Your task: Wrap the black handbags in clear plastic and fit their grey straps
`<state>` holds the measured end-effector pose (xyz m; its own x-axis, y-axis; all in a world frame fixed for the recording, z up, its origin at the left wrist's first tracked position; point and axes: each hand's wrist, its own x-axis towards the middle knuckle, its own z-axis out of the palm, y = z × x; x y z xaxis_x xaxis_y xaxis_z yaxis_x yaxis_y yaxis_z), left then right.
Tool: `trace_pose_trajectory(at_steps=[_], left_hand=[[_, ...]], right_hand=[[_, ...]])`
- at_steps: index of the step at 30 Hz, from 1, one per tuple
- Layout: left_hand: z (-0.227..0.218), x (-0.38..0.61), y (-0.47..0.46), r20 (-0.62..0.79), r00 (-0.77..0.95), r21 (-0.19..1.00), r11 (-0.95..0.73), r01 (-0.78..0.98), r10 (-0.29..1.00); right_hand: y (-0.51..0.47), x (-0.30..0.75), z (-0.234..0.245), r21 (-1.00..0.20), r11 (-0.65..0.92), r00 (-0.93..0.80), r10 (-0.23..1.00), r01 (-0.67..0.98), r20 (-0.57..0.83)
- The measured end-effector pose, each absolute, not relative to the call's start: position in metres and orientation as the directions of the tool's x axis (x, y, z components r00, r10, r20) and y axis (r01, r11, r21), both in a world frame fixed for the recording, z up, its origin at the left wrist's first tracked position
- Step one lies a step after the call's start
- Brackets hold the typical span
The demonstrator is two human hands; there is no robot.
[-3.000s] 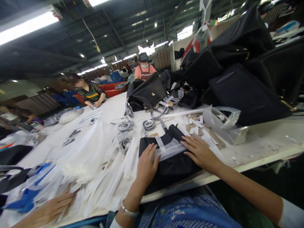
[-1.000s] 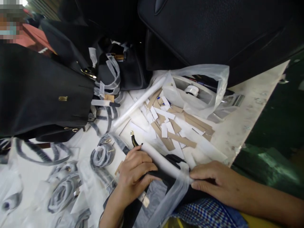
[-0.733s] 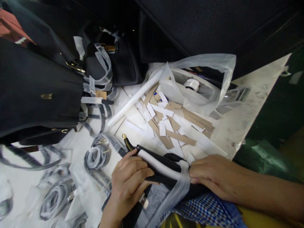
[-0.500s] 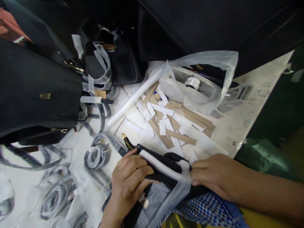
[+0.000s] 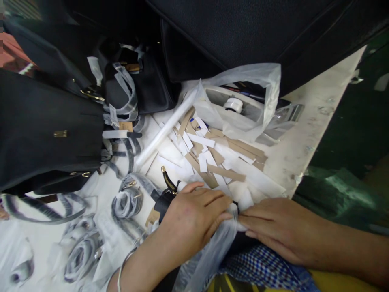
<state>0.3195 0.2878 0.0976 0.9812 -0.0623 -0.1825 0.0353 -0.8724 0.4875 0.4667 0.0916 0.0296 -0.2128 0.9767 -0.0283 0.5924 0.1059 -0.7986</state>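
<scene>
Thin silver bangle (image 5: 120, 268) on the wrist of the left hand (image 5: 194, 215); blue-and-white checked garment (image 5: 258, 264).

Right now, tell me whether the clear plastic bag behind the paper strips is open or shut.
Open: the clear plastic bag has its mouth gaping wide, and a white cap shows inside it.

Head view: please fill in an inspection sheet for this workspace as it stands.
Surface: pale, scuffed table, with its edge at the right.
Job's things: black bag part with gold-tipped strap, white wrap, clear film.
Clutter: paper strips in brown and white, white tube, plastic bag holding a white container, wrapped strap coils, black handbags.
Grippers: left hand flat over the bag part; right hand has its fingertips at the film, grip unclear.
Cables: nothing seen.
Surroundings: green sheet past the table edge; another person's reddish sleeve.
</scene>
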Motion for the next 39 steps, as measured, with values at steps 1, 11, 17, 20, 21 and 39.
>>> trace_pose_trajectory(at_steps=[1,11,17,20,21,39], left_hand=[[0.095,0.328,0.287,-0.222,0.970,0.506,-0.862,0.027,-0.099],[0.094,0.351,0.290,-0.497,0.848,0.484,-0.870,0.094,-0.185],[0.092,0.353,0.293,-0.521,0.829,0.518,-0.847,0.119,-0.202],[0.087,0.355,0.297,-0.510,0.832,0.515,-0.852,0.091,-0.219],[0.086,0.355,0.299,-0.502,0.837,0.512,-0.854,0.086,-0.217],[0.106,0.295,0.302,-0.244,0.966,0.254,-0.967,-0.025,-0.089]], right_hand=[[0.088,0.467,0.029,-0.806,0.101,-0.191,0.982,0.583,-0.015],[0.092,0.477,0.017,-0.908,-0.126,0.032,0.992,0.399,-0.124],[0.124,0.488,0.018,-0.874,-0.086,-0.193,0.961,0.479,-0.200],[0.127,0.494,0.020,-0.878,-0.036,-0.255,0.950,0.477,-0.178],[0.125,0.495,0.020,-0.880,-0.032,-0.261,0.949,0.474,-0.176],[0.087,0.478,0.016,-0.886,0.004,-0.057,0.998,0.464,-0.026]])
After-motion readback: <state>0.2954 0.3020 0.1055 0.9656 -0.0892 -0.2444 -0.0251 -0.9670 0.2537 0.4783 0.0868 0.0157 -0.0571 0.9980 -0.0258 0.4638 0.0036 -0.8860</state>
